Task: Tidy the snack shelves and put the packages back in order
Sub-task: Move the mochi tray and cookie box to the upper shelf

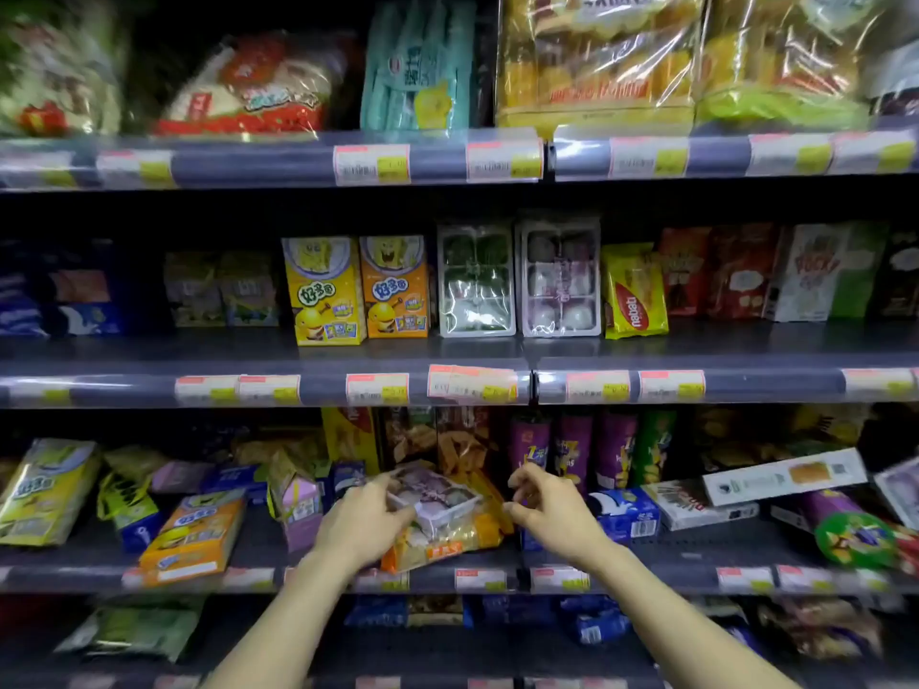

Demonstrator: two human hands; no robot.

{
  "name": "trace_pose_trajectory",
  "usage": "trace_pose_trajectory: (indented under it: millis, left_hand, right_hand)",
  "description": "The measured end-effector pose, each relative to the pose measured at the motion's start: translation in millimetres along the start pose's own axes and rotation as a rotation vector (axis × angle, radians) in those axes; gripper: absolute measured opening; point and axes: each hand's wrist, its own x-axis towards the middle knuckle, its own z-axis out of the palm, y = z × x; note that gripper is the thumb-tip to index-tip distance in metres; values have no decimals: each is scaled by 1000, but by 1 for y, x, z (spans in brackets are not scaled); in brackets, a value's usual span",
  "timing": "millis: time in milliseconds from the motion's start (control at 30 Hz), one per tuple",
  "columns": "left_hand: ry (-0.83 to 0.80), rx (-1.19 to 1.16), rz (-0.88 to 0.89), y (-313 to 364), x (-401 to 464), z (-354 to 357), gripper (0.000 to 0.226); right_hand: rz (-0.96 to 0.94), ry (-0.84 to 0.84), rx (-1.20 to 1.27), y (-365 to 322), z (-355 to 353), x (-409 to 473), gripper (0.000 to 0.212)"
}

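A clear tray of purple mochi [433, 497] lies tilted on an orange snack bag [450, 539] on the lower cluttered shelf. My left hand [363, 524] grips the tray's left edge. My right hand [547, 509] hovers just right of the tray, fingers loosely curled, holding nothing. On the middle shelf stand two upright mochi trays, one green [476, 281] and one purple [559, 281], beside two cartoon snack boxes, one yellow [323, 290] and one orange [395, 285].
The lower shelf holds jumbled goods: a fallen orange box [196, 532], a yellow pack [47, 489], a blue cookie pack [629, 512], white boxes [783, 474], purple cans [572, 450]. Price-tag rails [447, 385] edge each shelf. Big bags [597, 62] fill the top shelf.
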Motion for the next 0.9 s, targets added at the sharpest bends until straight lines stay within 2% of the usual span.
trace_pose_trajectory:
  millis: [167,367,467,533,733,800,900]
  left_hand:
    - [-68,-252,-316,8,9,30,61]
    - [-131,-549,-415,19,39,47,57]
    - [-134,-709,-438,24,52,53,43]
    - [-132,-776,-457,24,57,59,34]
    - [-89,-926,-536,17,55,75,10]
    - [-90,-992,-557,13,56,78,14]
    - [-136,-1059,-541,6,59,86,41]
  right_hand:
    - [200,44,-3,40,11,-3,25]
    - [546,209,108,75,22,11,47]
    - [752,296,277,90,30,21,78]
    - [868,347,391,97,35,30,92]
    - [1014,467,572,104,44,48,103]
    - [1031,502,613,105,46,55,104]
    - [1069,505,623,105,48,64,105]
